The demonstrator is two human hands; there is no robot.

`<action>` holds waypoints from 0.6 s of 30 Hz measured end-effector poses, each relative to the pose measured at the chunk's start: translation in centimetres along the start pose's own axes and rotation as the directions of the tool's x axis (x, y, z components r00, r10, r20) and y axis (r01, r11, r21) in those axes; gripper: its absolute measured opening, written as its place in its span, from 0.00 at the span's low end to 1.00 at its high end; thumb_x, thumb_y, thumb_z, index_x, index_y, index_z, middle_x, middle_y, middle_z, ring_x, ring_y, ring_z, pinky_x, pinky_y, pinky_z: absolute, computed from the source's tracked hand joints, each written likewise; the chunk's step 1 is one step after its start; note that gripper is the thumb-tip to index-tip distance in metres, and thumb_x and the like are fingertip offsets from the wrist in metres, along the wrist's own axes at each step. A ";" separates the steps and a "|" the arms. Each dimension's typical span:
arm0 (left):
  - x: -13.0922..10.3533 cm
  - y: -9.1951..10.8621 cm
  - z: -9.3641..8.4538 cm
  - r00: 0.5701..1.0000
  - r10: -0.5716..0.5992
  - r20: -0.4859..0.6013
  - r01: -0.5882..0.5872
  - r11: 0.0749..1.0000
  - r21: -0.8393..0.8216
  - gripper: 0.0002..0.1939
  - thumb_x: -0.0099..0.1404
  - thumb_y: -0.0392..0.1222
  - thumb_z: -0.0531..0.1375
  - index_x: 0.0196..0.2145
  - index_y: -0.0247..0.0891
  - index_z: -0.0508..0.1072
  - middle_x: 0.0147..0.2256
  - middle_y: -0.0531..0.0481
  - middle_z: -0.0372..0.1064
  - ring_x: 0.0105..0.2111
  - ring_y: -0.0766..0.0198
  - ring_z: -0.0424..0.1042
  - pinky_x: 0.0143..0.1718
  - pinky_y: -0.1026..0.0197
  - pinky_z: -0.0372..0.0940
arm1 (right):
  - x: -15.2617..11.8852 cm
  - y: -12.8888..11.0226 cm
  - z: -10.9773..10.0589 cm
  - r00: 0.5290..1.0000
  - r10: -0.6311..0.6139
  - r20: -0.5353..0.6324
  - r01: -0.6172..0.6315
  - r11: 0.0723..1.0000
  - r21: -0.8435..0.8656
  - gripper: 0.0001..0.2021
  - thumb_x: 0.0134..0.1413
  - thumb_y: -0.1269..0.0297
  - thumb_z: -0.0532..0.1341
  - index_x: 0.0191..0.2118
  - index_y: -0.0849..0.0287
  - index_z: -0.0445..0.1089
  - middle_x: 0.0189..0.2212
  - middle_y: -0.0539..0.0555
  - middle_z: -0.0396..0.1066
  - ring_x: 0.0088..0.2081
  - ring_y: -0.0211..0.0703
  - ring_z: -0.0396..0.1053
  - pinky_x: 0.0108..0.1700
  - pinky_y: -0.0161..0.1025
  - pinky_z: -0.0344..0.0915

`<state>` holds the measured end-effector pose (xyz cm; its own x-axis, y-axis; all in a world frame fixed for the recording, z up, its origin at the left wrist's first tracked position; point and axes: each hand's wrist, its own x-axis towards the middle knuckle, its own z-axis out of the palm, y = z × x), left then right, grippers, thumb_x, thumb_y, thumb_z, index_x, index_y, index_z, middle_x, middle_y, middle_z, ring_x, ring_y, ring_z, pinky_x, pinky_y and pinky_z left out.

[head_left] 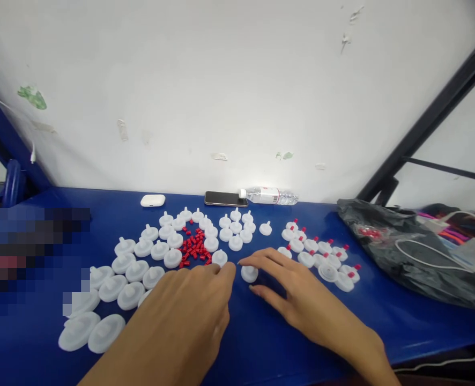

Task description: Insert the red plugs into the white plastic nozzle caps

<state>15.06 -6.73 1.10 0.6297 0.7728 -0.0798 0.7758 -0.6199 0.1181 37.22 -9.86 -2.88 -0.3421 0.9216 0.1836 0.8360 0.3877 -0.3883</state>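
Note:
My left hand point(193, 300) is over the middle of the table, fingers curled together and their tips hidden from me. Beside it are a pile of small red caps point(195, 245) and a white round plastic piece with a stem point(220, 258). My right hand point(297, 289) has its thumb and fingertips on either side of another white stemmed piece point(249, 274), which stands on the table. Many similar white pieces point(130, 296) spread out on the left, and a smaller cluster point(236, 228) lies farther back. On the right, a group of white pieces point(305, 259) carries red caps on the stems.
Along the wall lie a white earphone case point(153, 200), a dark phone point(225, 199) and a clear plastic bottle point(272, 195) on its side. A dark plastic bag point(386, 257) with cables covers the right of the blue table point(257, 343). Metal frame bars rise at both sides.

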 end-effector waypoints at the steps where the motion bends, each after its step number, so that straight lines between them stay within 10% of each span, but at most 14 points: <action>1: 0.1 0.1 -0.2 1.000 0.012 -0.007 -0.011 1.000 0.008 0.14 0.69 0.29 0.52 0.42 0.43 0.75 0.36 0.49 0.79 0.33 0.47 0.81 0.33 0.49 0.70 | 0.0 -0.2 0.2 1.000 0.007 0.006 -0.007 0.999 0.034 0.27 0.68 0.65 0.62 0.68 0.42 0.57 0.62 0.50 0.66 0.60 0.46 0.68 0.63 0.47 0.68; 9: 1.2 0.4 -0.3 0.992 0.104 -0.070 -0.100 0.994 0.049 0.14 0.71 0.30 0.53 0.43 0.45 0.76 0.39 0.51 0.77 0.34 0.50 0.81 0.31 0.52 0.72 | 0.6 -0.5 1.1 1.000 0.018 0.020 -0.019 0.998 0.060 0.11 0.69 0.62 0.62 0.55 0.48 0.70 0.50 0.50 0.75 0.52 0.49 0.73 0.60 0.55 0.66; 18: 2.4 1.3 0.3 0.993 0.112 0.022 -0.114 0.990 0.078 0.14 0.71 0.28 0.53 0.44 0.41 0.77 0.42 0.47 0.78 0.38 0.47 0.82 0.34 0.47 0.77 | -0.1 -1.0 1.0 0.996 0.074 -0.049 -0.063 0.978 0.198 0.38 0.65 0.70 0.63 0.71 0.37 0.46 0.57 0.48 0.72 0.57 0.47 0.71 0.58 0.47 0.69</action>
<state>17.57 -5.76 0.81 0.7135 0.6951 -0.0881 0.7001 -0.7124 0.0489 35.98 -10.31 -3.42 -0.2579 0.9457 0.1980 0.7547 0.3251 -0.5699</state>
